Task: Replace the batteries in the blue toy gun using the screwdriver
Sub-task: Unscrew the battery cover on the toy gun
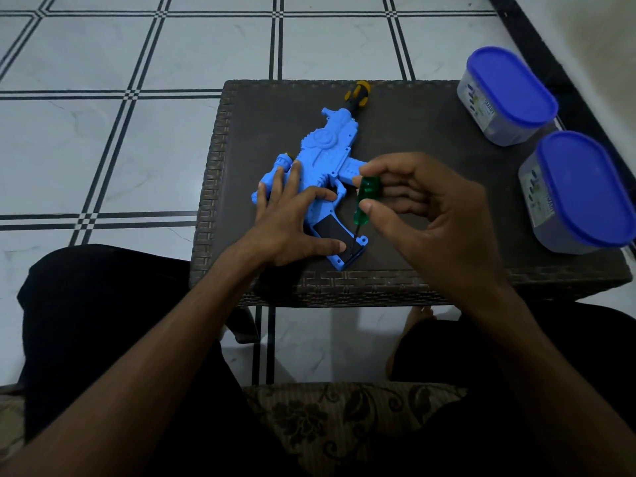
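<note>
Looking down, we see a dark woven tabletop (pixel 413 132); two clear tubs with blue lids (pixel 506 94) stand along its right edge; the blue toy gun (pixel 323 156) lies flat near the middle, its grip towards the near edge; our left hand (pixel 292 222) rests on it with fingers spread flat, thumb beside the black battery cover (pixel 332 228); our right hand (pixel 423 208) pinches the green-handled screwdriver (pixel 366 199), tip down on that cover; a yellow-and-black screwdriver (pixel 358 94) lies by the far edge, touching the gun's barrel end.
</note>
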The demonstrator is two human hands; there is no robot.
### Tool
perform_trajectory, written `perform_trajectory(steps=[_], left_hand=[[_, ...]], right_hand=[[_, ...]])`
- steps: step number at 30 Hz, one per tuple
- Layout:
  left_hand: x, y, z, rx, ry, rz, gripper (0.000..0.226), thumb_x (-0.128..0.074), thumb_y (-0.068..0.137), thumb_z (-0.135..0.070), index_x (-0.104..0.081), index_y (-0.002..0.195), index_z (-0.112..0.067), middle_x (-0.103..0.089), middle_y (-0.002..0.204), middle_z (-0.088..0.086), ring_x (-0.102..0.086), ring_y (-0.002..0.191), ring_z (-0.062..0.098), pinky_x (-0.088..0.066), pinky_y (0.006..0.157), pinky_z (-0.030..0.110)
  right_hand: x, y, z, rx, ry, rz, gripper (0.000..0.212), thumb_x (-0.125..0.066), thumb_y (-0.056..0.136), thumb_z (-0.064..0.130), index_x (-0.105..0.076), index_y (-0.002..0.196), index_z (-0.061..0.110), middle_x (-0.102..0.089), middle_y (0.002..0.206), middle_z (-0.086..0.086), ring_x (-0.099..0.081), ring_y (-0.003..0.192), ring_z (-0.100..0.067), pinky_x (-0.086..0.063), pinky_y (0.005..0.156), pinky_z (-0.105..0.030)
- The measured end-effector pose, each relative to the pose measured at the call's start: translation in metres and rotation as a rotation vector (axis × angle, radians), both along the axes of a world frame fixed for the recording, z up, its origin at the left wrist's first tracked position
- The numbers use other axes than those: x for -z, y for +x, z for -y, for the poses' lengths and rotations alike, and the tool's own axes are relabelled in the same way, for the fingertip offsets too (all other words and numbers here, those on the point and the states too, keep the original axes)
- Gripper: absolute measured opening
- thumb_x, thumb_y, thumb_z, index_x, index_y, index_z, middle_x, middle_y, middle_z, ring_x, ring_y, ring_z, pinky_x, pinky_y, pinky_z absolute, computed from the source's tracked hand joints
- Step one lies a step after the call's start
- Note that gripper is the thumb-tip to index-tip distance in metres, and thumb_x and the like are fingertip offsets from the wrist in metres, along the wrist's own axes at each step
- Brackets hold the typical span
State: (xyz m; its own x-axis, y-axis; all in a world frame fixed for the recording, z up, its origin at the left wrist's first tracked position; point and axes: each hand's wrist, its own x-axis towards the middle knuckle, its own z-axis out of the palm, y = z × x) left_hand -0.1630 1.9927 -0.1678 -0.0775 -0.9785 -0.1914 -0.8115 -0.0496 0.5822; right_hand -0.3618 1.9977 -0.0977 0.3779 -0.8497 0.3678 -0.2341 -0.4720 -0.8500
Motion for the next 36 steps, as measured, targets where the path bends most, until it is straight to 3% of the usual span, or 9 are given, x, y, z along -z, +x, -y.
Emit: perform_trajectory(steps=[17, 26, 33, 36], left_hand=[[0.0009, 0.0004, 0.001, 0.002, 0.004, -0.004, 0.072, -0.078, 0.068, -0.052, -0.044, 0.131, -0.043, 0.017, 0.161, 0.002, 0.027, 0.145, 0.021, 0.02, 0.114, 0.045], [-0.0002, 0.0001, 0.0007, 0.004, 0.002, 0.008, 0.072, -0.078, 0.069, -0.051, -0.044, 0.131, -0.042, 0.016, 0.161, 0.003, 0.027, 0.145, 0.021, 0.019, 0.114, 0.046], [0.0, -0.0004, 0.0004, -0.002, -0.002, 0.002, 0.071, -0.079, 0.069, -0.05, -0.045, 0.131, -0.041, 0.016, 0.161, 0.003, 0.027, 0.145, 0.021, 0.02, 0.114, 0.046], [0.0, -0.0002, 0.0, -0.002, -0.005, 0.001, 0.071, -0.079, 0.069, -0.05, -0.045, 0.13, -0.04, 0.016, 0.162, 0.003, 0.026, 0.145, 0.022, 0.019, 0.115, 0.046]], right_hand=[[0.0026, -0.0034, -0.0005, 0.008, 0.028, 0.035, 0.027, -0.071, 0.084, -0.001, -0.066, 0.109, 0.009, -0.072, 0.104, -0.006, -0.07, 0.098, -0.014, -0.057, 0.084, -0.025], [0.0006, 0.0004, 0.0009, -0.014, -0.074, 0.001, 0.027, -0.08, 0.08, 0.009, -0.064, 0.101, 0.012, -0.064, 0.1, -0.004, -0.065, 0.086, -0.012, -0.056, 0.073, -0.022], [-0.0017, 0.0006, -0.0002, -0.024, -0.081, -0.043, 0.032, -0.059, 0.084, -0.012, -0.063, 0.11, 0.006, -0.07, 0.105, -0.002, -0.068, 0.099, -0.009, -0.052, 0.083, -0.018], [-0.0009, -0.0003, -0.0009, -0.05, -0.103, -0.062, 0.024, -0.064, 0.085, -0.007, -0.067, 0.106, 0.005, -0.069, 0.103, 0.0, -0.068, 0.091, -0.01, -0.052, 0.08, -0.018]])
